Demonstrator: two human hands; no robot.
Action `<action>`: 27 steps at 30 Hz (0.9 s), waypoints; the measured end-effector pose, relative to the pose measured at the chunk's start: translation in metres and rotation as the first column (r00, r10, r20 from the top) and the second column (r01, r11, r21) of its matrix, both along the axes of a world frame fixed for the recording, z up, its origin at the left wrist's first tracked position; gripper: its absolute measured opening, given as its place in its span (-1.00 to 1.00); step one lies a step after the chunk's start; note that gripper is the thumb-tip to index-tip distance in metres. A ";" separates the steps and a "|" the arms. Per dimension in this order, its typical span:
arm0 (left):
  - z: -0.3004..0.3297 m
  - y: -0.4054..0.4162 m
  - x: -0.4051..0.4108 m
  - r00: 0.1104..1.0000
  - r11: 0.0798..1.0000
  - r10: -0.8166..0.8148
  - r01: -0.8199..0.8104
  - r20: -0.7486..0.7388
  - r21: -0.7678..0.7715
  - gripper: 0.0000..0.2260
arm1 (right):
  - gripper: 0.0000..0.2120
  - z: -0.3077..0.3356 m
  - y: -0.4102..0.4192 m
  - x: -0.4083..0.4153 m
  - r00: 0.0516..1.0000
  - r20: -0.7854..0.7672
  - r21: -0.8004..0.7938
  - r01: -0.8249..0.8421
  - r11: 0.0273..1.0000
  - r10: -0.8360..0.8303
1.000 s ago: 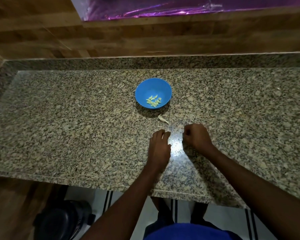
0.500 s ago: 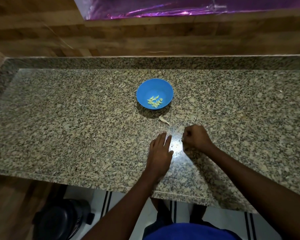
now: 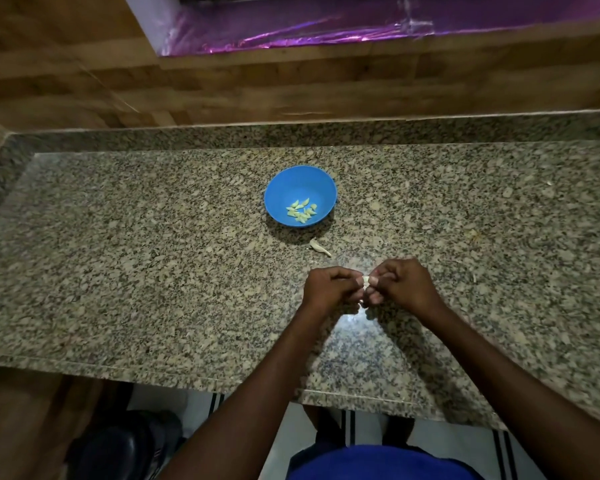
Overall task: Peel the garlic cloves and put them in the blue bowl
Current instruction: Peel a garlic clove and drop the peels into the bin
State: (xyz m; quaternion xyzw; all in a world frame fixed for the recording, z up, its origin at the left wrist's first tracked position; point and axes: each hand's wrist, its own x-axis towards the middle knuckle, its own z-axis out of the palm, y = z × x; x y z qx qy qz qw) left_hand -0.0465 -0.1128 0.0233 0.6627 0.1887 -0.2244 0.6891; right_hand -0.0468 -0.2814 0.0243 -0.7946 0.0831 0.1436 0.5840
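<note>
table (image 3: 153, 271): granite slab, carries everything; wood wall behind at 12 o'clock.
blue bowl (image 3: 300, 180): at 12 o'clock of the hands, well apart from them; same spot as before.
peeled cloves (image 3: 302, 212): small pale pile lying in the bowl's bottom, count unchanged.
left hand (image 3: 329, 289): was flat on the table half a second ago, fingers straight; now lifted, fingers curled, pinching a pale bit at its fingertips.
right hand (image 3: 404, 287): was a lone fist on the table; now brought in to meet the left, thumb and fingers pinching the same bit.
garlic clove (image 3: 365, 280): small whitish piece showing between both hands' fingertips, mostly hidden; skin on or off, cannot tell.
loose scrap (image 3: 319, 247): pale sliver on the table at 6 o'clock of the bowl; clove or peel unclear, not moved.
meaning: judged start of peeling the next clove; drop into bowl not yet done.
</note>
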 end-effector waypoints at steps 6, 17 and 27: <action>0.007 -0.002 0.002 0.993 0.999 -0.040 0.039 0.112 0.006 -0.95 | -0.75 0.009 -0.013 0.003 0.939 -0.320 0.275 -0.031 0.961 0.122; 0.012 -0.003 0.005 0.995 0.994 -0.071 0.065 0.064 0.085 -0.93 | -0.87 0.007 -0.020 0.008 0.834 -0.527 0.399 0.076 0.914 0.161; 0.010 -0.016 0.013 0.988 0.965 0.088 -0.053 -0.127 0.257 -0.83 | -0.82 -0.002 0.009 -0.013 0.928 0.102 -0.770 -0.154 0.619 0.357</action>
